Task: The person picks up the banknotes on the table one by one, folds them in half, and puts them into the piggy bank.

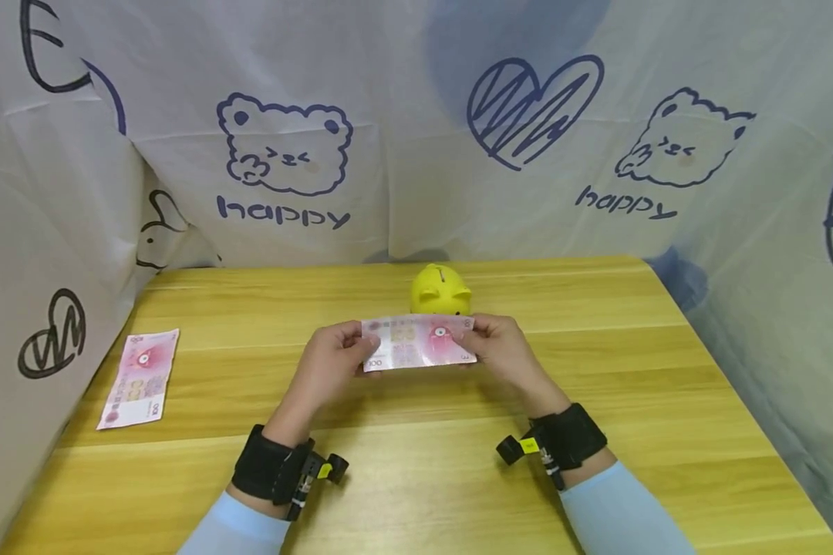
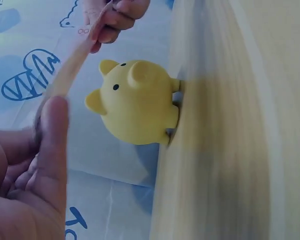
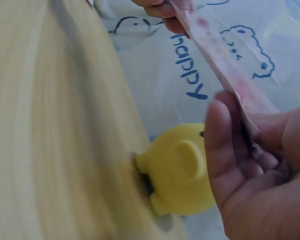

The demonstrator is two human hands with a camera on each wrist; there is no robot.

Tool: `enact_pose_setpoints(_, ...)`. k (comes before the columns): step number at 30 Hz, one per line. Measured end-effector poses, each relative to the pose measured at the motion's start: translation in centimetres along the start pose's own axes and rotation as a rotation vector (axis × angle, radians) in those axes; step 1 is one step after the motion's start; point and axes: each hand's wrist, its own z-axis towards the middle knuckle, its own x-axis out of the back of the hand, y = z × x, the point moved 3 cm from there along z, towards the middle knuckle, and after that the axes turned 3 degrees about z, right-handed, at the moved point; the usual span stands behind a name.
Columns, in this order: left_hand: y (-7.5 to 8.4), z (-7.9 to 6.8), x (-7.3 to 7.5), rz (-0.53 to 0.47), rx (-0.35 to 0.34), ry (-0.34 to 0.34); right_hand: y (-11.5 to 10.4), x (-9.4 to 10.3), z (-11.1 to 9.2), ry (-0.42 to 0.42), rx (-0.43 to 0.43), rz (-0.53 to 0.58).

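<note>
A pink banknote point(image 1: 419, 343) is stretched flat between both hands above the middle of the table. My left hand point(image 1: 332, 356) pinches its left end, thumb on the face and fingers behind. The right hand point(image 1: 503, 351) pinches the opposite end the same way. Just beyond the note stands a yellow piggy bank point(image 1: 440, 287) with a slot on its back; the note covers its lower front in the head view. In the left wrist view the piggy bank point(image 2: 137, 102) shows its snout and eyes, below the raised note point(image 2: 72, 72).
A second pink banknote point(image 1: 139, 378) lies at the left side of the wooden table point(image 1: 416, 478). White cloth point(image 1: 416, 185) printed with bears and hearts hangs behind and on both sides. Each wrist wears a black strap point(image 1: 271, 466) with a small camera.
</note>
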Motion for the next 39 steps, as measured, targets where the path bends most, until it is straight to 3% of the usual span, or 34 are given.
enact_pose_setpoints(3, 0.3, 0.0, 0.1, -0.021, -0.022, 0.059, -0.6, 0.2, -0.1, -0.01, 0.018, 0.021)
enact_pose_setpoints(10, 0.4, -0.2, 0.5, 0.007, 0.031, 0.136, -1.7, 0.7, -0.2, 0.096, -0.005, 0.011)
enact_pose_setpoints(17, 0.7, -0.1, 0.0, -0.046, 0.069, 0.012, -4.5, 0.6, -1.6, 0.166, 0.011, -0.041)
enact_pose_setpoints(19, 0.7, -0.1, -0.1, -0.033, 0.072, -0.001, -3.7, 1.0, -1.2, 0.177, 0.013, -0.033)
enact_pose_setpoints(22, 0.6, 0.0, 0.1, 0.057, 0.059, 0.023, -2.5, 1.5, -0.6, 0.176, 0.036, -0.05)
enact_pose_setpoints(25, 0.6, 0.0, 0.4, 0.242, 0.037, 0.069, -2.1, 1.5, -0.3, 0.157, 0.047, -0.129)
enact_pose_setpoints(27, 0.7, 0.0, 0.4, 0.365, 0.006, 0.099, -2.4, 1.1, -0.5, 0.111, 0.052, -0.205)
enact_pose_setpoints(30, 1.2, -0.1, -0.5, 0.44, -0.064, 0.084, -2.8, 0.4, -0.7, 0.013, 0.063, -0.287)
enact_pose_setpoints(33, 1.5, -0.1, -1.7, 0.425, -0.111, 0.033, -2.9, -0.1, -0.7, -0.046, 0.08, -0.304)
enact_pose_setpoints(35, 1.5, -0.1, -2.2, 0.382, -0.1, 0.034, -2.9, -0.1, -0.7, -0.039, 0.096, -0.28)
enact_pose_setpoints(39, 1.3, 0.0, -1.9, 0.114, -0.033, 0.132, -2.6, 0.3, -0.6, 0.015, 0.105, -0.168)
